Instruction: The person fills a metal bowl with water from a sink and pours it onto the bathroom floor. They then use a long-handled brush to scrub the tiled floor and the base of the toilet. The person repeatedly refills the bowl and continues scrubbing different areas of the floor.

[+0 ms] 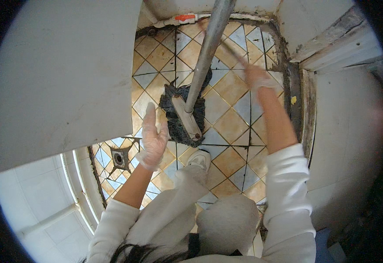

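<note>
My left hand [154,139], in a clear plastic glove, is held out above the tiled floor [232,110] with its fingers apart and nothing in it. Just right of it, a grey metal pole [204,56] slants up from an elongated, pale foot [186,117]. That foot sits on a ragged black mass [178,130], whose material I cannot tell. My right hand [259,77], also gloved and blurred, grips a thin stick [232,51]. The stick reaches up and left, passing by the pole; its far end is too blurred to make out.
A large pale panel [69,72] covers the left side. A floor drain [119,158] lies below its edge, near white pipes [76,194]. Along the far wall runs a pipe with a red-handled valve [184,17]. A worn door frame [307,111] stands on the right.
</note>
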`<state>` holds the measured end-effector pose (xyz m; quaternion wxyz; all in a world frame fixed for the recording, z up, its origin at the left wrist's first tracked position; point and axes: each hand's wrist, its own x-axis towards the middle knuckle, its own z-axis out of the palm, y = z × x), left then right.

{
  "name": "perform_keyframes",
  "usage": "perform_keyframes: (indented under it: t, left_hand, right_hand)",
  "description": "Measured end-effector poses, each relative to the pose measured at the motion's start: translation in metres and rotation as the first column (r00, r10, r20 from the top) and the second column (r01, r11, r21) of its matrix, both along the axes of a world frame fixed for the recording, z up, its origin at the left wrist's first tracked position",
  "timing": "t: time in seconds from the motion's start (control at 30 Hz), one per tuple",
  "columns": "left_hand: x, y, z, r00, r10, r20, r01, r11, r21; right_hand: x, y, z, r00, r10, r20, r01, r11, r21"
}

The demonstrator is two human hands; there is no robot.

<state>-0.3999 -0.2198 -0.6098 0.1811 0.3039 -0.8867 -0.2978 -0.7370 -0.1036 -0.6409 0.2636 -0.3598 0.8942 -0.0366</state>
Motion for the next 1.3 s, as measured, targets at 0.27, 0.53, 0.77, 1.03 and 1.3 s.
perform_keyframes:
  t: [0.27, 0.53, 0.77, 1.03, 1.3]
  left_hand:
    - [0.003, 0.006, -0.009, 0.973, -0.163, 0.162, 0.172, 0.984, -0.048]
    - [-0.028, 0.031, -0.019, 0.931, -0.199, 0.306, 0.228, 0.971, -0.065]
    - [-0.025, 0.029, -0.029, 0.964, -0.173, 0.202, 0.199, 0.974, -0.113]
    - [0.013, 0.019, -0.039, 0.977, -0.013, 0.211, 0.03, 0.997, -0.076]
    - [0.018, 0.017, -0.053, 0.992, -0.007, 0.127, 0.013, 0.999, -0.047]
  right_hand:
    - [-0.002, -0.029, 0.03, 0.976, 0.202, -0.087, -0.183, 0.966, 0.184]
    - [0.039, -0.025, 0.029, 0.971, 0.23, -0.064, -0.236, 0.963, -0.13]
    - [0.063, -0.045, -0.007, 0.951, 0.308, 0.022, -0.3, 0.94, -0.164]
    - [0.034, 0.016, -0.016, 0.995, 0.093, -0.041, -0.097, 0.991, -0.096]
    - [0.076, 0.033, 0.021, 0.977, 0.155, 0.144, -0.16, 0.987, 0.022]
